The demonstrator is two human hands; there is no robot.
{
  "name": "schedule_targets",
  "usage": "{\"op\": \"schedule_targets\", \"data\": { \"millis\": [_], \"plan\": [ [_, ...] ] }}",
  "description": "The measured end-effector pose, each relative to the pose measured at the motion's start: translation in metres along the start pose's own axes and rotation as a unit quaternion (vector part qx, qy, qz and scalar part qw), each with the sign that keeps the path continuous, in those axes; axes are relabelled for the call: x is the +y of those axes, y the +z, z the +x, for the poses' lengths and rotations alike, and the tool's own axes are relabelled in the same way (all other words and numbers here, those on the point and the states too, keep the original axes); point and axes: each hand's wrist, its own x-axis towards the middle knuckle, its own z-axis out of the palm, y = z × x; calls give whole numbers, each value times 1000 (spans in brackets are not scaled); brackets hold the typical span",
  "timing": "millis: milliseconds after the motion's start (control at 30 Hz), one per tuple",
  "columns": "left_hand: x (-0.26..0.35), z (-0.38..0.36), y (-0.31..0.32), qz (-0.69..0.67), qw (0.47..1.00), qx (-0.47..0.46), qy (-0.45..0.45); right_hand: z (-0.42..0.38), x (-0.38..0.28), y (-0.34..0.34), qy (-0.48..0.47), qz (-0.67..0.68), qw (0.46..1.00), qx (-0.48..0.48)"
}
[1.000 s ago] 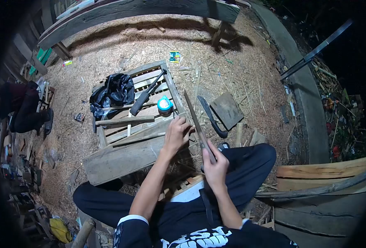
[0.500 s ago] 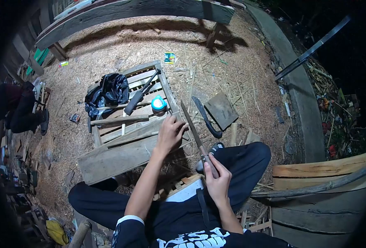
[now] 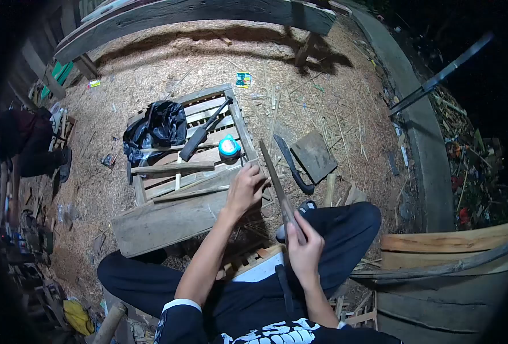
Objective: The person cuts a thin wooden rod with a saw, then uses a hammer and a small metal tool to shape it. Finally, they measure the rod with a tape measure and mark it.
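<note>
My right hand (image 3: 304,246) is closed round the brown handle of a long, narrow-bladed knife (image 3: 273,172), its blade pointing up and slightly left, away from my body. My left hand (image 3: 247,186) is just left of the blade with fingers curled in a pinch; anything in them is too small to make out. Beyond its fingertips a round cyan-and-white object (image 3: 229,147) rests on a slatted wooden frame (image 3: 239,123). A grey plank (image 3: 168,225) lies along the near side of the frame, by my left forearm.
A black plastic bag (image 3: 156,129) and a dark long-handled tool (image 3: 196,140) lie on the frame. Right of it are a dark-handled machete (image 3: 293,164) and a square board (image 3: 314,157). A bench (image 3: 196,20) stands ahead. Another person's leg (image 3: 39,163) shows at left.
The view has shifted slightly, so the surroundings appear a little to the right. My left hand stays near the blade, and my right hand keeps its hold on the knife, now tilted a little differently.
</note>
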Motion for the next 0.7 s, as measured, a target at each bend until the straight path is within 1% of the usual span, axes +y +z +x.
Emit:
{"op": "schedule_targets", "data": {
  "millis": [67,200,300,333,367,433,500,567,633,700],
  "plan": [
    [2,-3,-4,-1,1000,-19,-7,22,2,20,14,14,1000,-7],
    [0,-9,-5,-19,998,-53,19,4,7,14,2,17,1000,-10],
    [12,-8,-6,2,1000,-28,-12,20,1,23,12,7,1000,-1],
    [11,-9,-7,2,999,-29,-13,24,6,31,33,28,999,1],
    [9,-7,-8,5,999,-32,-13,22,7,31,34,27,999,4],
    [9,-7,-6,6,999,-32,-17,19,3,27,-2,1,1000,4],
    [11,-5,-4,5,1000,-11,3,7,0,11,2,-10,1000,-3],
    [10,-3,-6,2,1000,-15,7,-2,6,5,20,2,1000,-4],
    [8,-7,-4,-4,1000,-26,10,19,6,19,-2,-7,1000,1],
    [6,-6,-5,20,999,-37,9,32,-1,28,45,25,999,-14]
  ]
}}
